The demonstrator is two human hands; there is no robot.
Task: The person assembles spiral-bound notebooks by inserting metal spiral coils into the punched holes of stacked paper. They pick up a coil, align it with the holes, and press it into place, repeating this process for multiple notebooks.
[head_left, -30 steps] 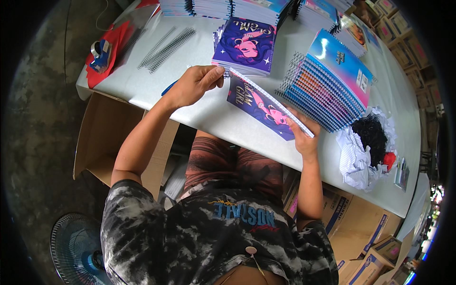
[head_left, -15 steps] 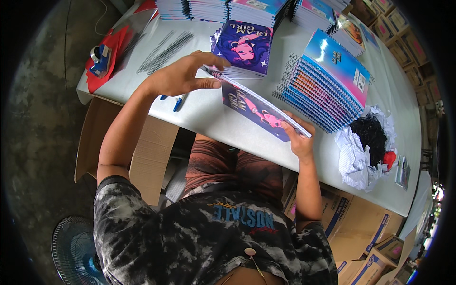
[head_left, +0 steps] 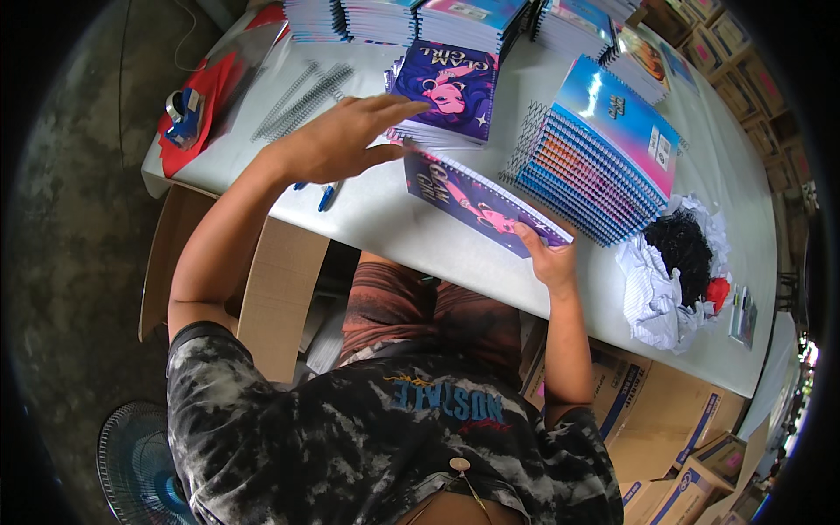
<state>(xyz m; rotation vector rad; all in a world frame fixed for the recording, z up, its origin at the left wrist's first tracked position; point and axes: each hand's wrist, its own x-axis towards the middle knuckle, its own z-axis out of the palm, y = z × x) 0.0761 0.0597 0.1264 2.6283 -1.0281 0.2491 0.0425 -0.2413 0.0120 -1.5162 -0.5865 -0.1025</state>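
Note:
A purple notebook [head_left: 472, 210] with a pink illustrated cover stands tilted over the table's near edge. My right hand [head_left: 553, 256] grips its right end, thumb on the cover facing me. At the other end, my left hand [head_left: 354, 136] has its fingers stretched out and thumb apart, close to the notebook's left corner; whether it touches is hard to tell. Just beyond lies a pile of matching purple notebooks [head_left: 451, 96]. To the right rises a stack of blue and pink spiral notebooks [head_left: 608, 131].
Loose wire spirals [head_left: 302, 101], blue pens [head_left: 328, 196] and a tape dispenser [head_left: 184, 122] on red sheets lie at left. Crumpled paper [head_left: 647, 293] and a black tangle [head_left: 680, 254] sit at right. Cardboard boxes [head_left: 652, 402] stand below the table; a fan [head_left: 140, 459] is lower left.
My left hand's fingers have straightened and moved slightly right over the notebook's left end. The notebook has turned so more of its cover faces me. My right hand keeps its grip.

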